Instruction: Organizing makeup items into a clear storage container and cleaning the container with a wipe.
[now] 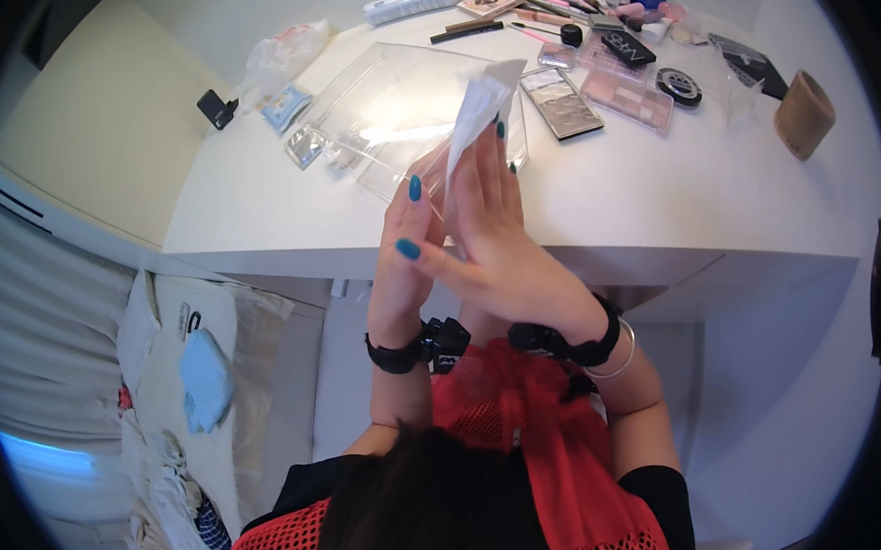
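Observation:
A white wipe or tissue [473, 112] stands upright, gripped against the flat fingers of my right hand [491, 233]. My left hand [411, 232] faces it from the other side, thumb raised, at the near edge of a clear plastic case [409, 87]. That left hand seems to hold the case's wall, though its fingertips are partly hidden behind the plastic and the wipe. The case lies tilted on the white desk [683, 198], and light glares off it.
Right of the case lie a mirrored palette [562, 102], a pink palette [629, 100] and a black round compact [678, 87]. A brown cup [805, 115] stands further right. A white spray bottle [417, 3] lies behind; a blue packet [285, 108] and a plastic bag [284, 54] sit left.

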`<state>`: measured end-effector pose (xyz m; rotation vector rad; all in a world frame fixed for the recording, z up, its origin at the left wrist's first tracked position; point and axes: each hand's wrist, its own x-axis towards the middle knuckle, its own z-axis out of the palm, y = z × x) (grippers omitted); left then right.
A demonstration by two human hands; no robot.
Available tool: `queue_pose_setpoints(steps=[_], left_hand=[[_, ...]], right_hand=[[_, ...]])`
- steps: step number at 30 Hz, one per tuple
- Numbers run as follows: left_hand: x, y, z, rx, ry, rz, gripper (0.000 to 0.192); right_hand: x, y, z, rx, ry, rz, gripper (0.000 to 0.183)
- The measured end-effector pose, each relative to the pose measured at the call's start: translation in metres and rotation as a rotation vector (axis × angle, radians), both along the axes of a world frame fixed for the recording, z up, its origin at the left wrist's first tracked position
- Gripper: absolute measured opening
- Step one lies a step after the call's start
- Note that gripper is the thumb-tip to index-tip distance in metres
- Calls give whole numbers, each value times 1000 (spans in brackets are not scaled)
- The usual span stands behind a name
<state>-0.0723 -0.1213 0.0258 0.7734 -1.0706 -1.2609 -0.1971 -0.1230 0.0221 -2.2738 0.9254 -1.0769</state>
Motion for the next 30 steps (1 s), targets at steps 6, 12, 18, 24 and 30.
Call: queue_pose_setpoints(steps=[6, 12, 18, 24, 30], left_hand=[[-3, -3, -2, -195, -171, -55, 65], [-1, 1, 0, -171, -179, -85, 60], [-4, 0, -3, -241, -249, -24, 57], [-4, 2, -6, -191, -261, -32, 56], [2, 1, -6, -148, -294, -18, 56]], right_hand=[[0, -37, -1, 100, -295, -96, 97], [-6, -47, -3, 378, -527, 18, 99], [3, -6, 1, 379, -430, 88, 103], [1, 17, 15, 197, -265, 162, 98], [10, 1, 17, 173, -379, 74, 99]])
